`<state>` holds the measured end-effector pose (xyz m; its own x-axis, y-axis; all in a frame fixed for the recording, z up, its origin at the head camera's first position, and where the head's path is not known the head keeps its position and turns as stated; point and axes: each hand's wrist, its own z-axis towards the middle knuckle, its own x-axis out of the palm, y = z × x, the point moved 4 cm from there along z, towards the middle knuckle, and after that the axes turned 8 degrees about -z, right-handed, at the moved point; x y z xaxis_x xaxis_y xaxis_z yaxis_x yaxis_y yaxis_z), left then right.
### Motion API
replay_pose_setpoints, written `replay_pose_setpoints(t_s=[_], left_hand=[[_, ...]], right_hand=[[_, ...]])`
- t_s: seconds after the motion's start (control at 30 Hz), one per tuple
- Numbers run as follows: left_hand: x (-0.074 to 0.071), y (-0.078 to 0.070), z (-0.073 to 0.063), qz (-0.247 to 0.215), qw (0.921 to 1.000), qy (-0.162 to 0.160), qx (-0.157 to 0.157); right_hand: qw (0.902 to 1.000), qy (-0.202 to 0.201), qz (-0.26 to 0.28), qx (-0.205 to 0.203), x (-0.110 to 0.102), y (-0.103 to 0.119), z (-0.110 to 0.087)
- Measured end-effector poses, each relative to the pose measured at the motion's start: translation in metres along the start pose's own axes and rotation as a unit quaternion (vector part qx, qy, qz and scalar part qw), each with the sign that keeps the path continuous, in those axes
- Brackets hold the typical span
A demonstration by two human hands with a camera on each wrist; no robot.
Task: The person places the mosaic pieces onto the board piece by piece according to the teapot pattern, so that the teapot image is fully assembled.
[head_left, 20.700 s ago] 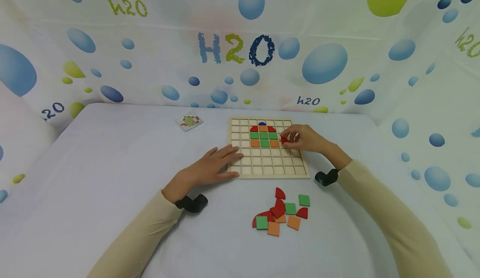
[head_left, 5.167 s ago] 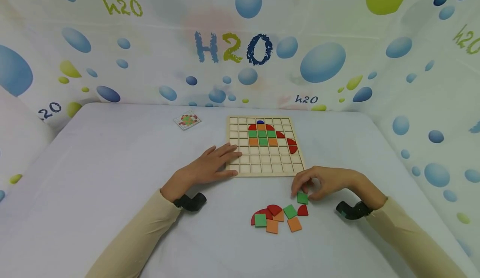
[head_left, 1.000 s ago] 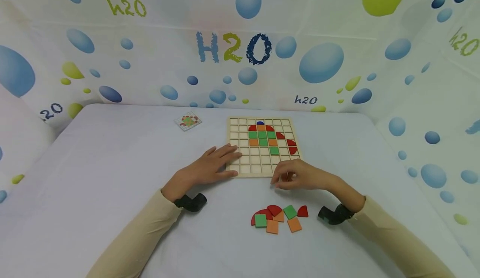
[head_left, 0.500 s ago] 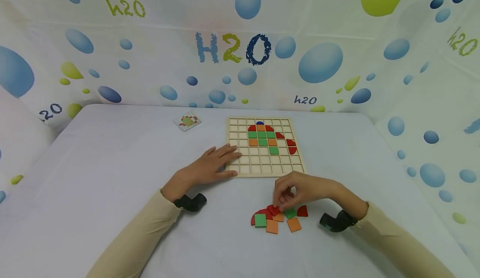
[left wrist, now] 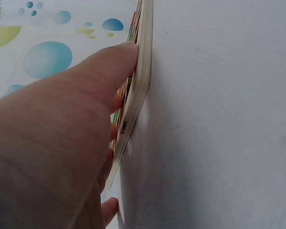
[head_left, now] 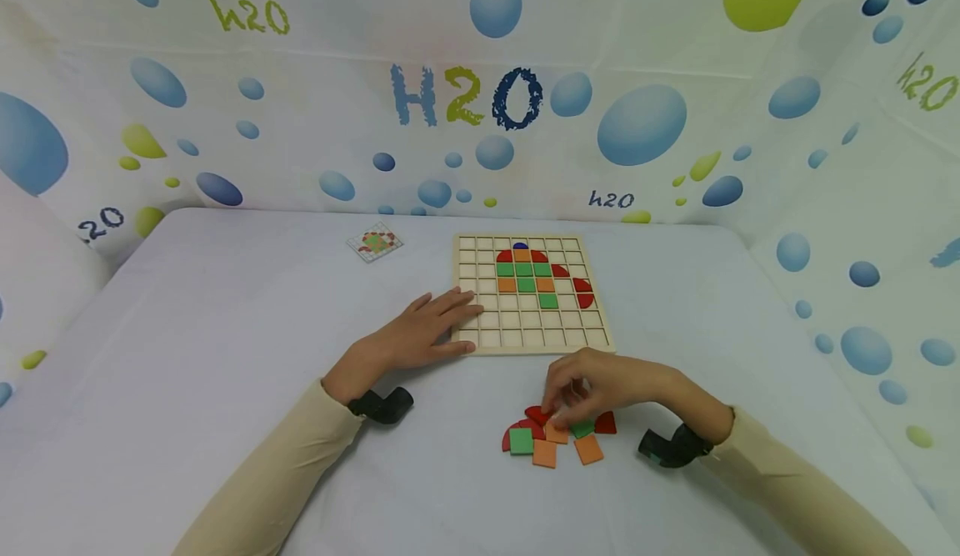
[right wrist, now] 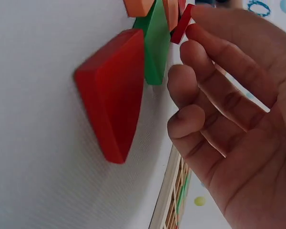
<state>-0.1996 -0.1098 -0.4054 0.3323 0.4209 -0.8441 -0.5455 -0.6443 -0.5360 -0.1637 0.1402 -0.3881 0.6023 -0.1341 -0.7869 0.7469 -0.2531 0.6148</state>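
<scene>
Left hand (head_left: 412, 335) spread over grid board's (head_left: 533, 338) edge, right hand (head_left: 606, 379) pinching red tile (head_left: 535, 413)

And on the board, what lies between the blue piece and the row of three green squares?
An orange square lies there, with a red piece on each side; this shows in the head view.

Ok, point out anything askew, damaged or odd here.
Two minor things: the patterned card lies askew to the board, and the left wrist view shows a small dark mark on the board's edge, possibly damage; I can't tell.
</scene>
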Motion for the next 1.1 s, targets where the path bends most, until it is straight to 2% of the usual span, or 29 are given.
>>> replay_pose_setpoints(t_s=[0.4, 1.1], left_hand=[[0.0003, 0.0003, -0.0004, -0.006, 1.0000, -0.002, 0.003], [0.0002, -0.0005, -0.0006, -0.007, 1.0000, -0.003, 0.001]], right_hand=[[0.9968, 0.038, -0.003, 0.070, 0.0058, 0.0022, -0.0005], [0.9984, 0.017, -0.035, 0.041, 0.0009, 0.0048, 0.0041]])
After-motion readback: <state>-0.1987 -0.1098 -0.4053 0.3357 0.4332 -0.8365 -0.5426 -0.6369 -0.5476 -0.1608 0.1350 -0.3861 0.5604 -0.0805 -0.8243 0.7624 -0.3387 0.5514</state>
